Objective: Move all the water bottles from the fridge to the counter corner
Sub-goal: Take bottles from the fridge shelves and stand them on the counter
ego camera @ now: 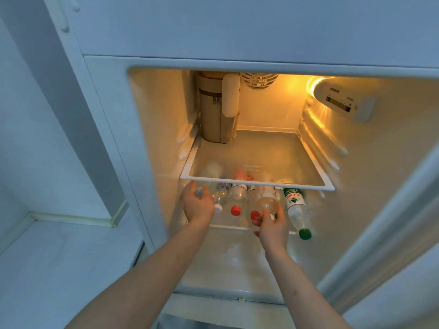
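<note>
Inside the lit fridge (344, 176), my left hand (198, 205) curls around a clear bottle (202, 192) while my right hand (270, 224) grips a pale bottle (266, 200) on the lower shelf (228, 226).

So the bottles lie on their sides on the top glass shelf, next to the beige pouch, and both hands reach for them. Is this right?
Not quite. In the head view the bottles lie on the shelf below the top glass shelf; the beige pouch stands alone on the top one. The rest holds: they lie on their sides, and the left hand and right hand reach for them.
</note>
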### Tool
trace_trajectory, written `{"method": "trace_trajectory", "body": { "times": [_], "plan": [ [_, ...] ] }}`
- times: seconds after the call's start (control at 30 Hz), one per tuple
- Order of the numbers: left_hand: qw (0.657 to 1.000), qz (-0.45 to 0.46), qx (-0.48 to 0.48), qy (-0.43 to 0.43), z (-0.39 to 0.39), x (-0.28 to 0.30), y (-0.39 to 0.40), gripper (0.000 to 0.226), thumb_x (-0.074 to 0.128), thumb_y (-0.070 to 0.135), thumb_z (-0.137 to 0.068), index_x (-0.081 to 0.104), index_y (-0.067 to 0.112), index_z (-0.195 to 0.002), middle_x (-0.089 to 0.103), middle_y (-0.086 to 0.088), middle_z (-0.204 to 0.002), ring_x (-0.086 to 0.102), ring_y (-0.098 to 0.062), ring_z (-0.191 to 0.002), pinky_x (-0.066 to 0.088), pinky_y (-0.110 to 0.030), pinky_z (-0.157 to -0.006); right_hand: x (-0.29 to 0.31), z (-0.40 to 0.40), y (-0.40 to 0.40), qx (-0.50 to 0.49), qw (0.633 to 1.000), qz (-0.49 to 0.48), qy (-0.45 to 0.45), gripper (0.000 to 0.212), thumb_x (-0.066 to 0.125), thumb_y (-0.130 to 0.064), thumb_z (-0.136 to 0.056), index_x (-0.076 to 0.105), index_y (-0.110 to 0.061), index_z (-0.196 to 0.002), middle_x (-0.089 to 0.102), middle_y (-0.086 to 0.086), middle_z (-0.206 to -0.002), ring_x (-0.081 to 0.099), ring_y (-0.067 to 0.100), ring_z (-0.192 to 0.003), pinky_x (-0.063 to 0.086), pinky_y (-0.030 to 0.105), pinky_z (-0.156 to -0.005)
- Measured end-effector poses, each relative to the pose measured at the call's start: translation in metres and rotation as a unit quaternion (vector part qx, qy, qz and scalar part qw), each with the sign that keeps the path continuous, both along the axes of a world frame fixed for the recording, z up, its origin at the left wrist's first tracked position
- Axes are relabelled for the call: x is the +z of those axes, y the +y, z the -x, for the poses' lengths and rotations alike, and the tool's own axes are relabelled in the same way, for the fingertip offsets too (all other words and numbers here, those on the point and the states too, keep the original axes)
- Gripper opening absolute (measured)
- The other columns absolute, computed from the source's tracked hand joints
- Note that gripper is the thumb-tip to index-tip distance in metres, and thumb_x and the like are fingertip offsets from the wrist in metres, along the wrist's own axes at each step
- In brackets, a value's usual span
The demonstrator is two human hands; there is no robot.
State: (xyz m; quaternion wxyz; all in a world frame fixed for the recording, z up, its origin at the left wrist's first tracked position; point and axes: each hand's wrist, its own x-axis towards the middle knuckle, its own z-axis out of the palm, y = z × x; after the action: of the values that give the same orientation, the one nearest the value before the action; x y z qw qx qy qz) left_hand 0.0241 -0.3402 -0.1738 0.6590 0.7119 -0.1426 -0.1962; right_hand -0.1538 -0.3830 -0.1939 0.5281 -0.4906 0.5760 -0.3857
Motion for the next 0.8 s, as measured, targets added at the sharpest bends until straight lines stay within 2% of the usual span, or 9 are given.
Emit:
{"method": "trace_trajectory", "body": {
  "times": [0.1,0.23,0.37,0.43,0.5,0.57,0.63,0.73,0.8],
  "plan": [
    [0.998,0.043,0.004,-0.04,0.014,-0.009,0.027,0.049,0.061,0.049,-0.081,0.057,0.049,-0.13,0.066,0.018,-0.116,0.072,-0.021,-0.105,0.06,-0.047,-0.092,0.012,0.005,0.029,0.01,0.998,0.023,-0.054,0.048,0.051,-0.028,-0.104,0.043,-0.039,-0.15,0.076,0.001,-0.093,0.075,0.018,-0.086,0.063,0.042,-0.064],
    [0.99,0.018,0.011,-0.142,0.044,0.009,0.07,0.032,0.054,0.059,-0.087,0.058,0.061,-0.119,0.067,0.025,-0.109,0.072,-0.018,-0.101,0.061,-0.046,-0.088,0.021,0.012,0.054,0.047,0.995,0.04,-0.078,0.048,0.049,-0.024,-0.105,0.045,-0.034,-0.151,0.073,0.005,-0.083,0.076,0.015,-0.08,0.058,0.038,-0.059],
    [0.981,0.007,0.029,-0.194,0.074,0.041,0.113,0.015,0.057,0.04,-0.099,0.061,0.052,-0.105,0.069,0.024,-0.098,0.073,-0.015,-0.089,0.062,-0.045,-0.074,0.029,0.027,0.071,0.081,0.992,0.035,-0.087,0.049,0.047,-0.026,-0.107,0.043,-0.029,-0.155,0.072,0.004,-0.083,0.077,0.015,-0.079,0.056,0.034,-0.057],
    [0.971,-0.034,0.035,-0.236,0.085,0.052,0.133,0.006,0.053,0.041,-0.099,0.059,0.044,-0.1,0.07,0.017,-0.088,0.072,-0.014,-0.076,0.059,-0.045,-0.07,0.034,0.036,0.078,0.097,0.991,0.038,-0.086,0.049,0.047,-0.029,-0.108,0.042,-0.029,-0.157,0.071,0.005,-0.084,0.077,0.015,-0.079,0.056,0.033,-0.058],
    [0.962,-0.077,0.028,-0.259,0.093,0.057,0.158,0.012,0.05,0.049,-0.097,0.057,0.04,-0.099,0.069,0.011,-0.081,0.071,-0.014,-0.069,0.057,-0.045,-0.069,0.036,0.043,0.084,0.117,0.99,0.051,-0.063,0.051,0.048,-0.031,-0.107,0.042,-0.029,-0.157,0.072,0.006,-0.088,0.077,0.013,-0.075,0.058,0.035,-0.061],
    [0.958,-0.121,0.012,-0.26,0.099,0.06,0.181,0.016,0.049,0.053,-0.096,0.057,0.04,-0.098,0.069,0.01,-0.077,0.071,-0.014,-0.065,0.057,-0.046,-0.067,0.04,0.046,0.087,0.133,0.987,0.088,-0.021,0.05,0.05,-0.034,-0.104,0.046,-0.03,-0.154,0.074,0.007,-0.104,0.076,0.01,-0.067,0.061,0.04,-0.064],
    [0.95,-0.169,-0.001,-0.262,0.102,0.059,0.206,0.017,0.048,0.055,-0.096,0.057,0.041,-0.095,0.068,0.01,-0.075,0.07,-0.013,-0.064,0.057,-0.046,-0.068,0.045,0.047,0.09,0.162,0.977,0.138,0.033,0.041,0.053,-0.038,-0.101,0.059,-0.035,-0.142,0.071,0.0,-0.12,0.076,0.013,-0.068,0.064,0.046,-0.071],
    [0.932,-0.241,-0.016,-0.271,0.104,0.053,0.248,0.022,0.046,0.06,-0.094,0.055,0.04,-0.093,0.067,0.013,-0.077,0.069,-0.013,-0.069,0.057,-0.045,-0.071,0.059,0.044,0.102,0.238,0.948,0.194,0.085,0.014,0.057,-0.037,-0.094,0.07,-0.037,-0.096,0.067,-0.01,-0.091,0.071,0.026,-0.08,0.061,0.053,-0.076],
    [0.922,-0.276,-0.019,-0.27,0.105,0.046,0.279,0.021,0.048,0.06,-0.093,0.055,0.04,-0.094,0.067,0.014,-0.079,0.069,-0.012,-0.072,0.058,-0.043,-0.072,0.061,0.038,0.119,0.322,0.911,0.216,0.136,0.016,0.056,-0.03,-0.092,0.067,-0.029,-0.081,0.068,-0.003,-0.076,0.068,0.026,-0.075,0.06,0.049,-0.073]
  ]
}}
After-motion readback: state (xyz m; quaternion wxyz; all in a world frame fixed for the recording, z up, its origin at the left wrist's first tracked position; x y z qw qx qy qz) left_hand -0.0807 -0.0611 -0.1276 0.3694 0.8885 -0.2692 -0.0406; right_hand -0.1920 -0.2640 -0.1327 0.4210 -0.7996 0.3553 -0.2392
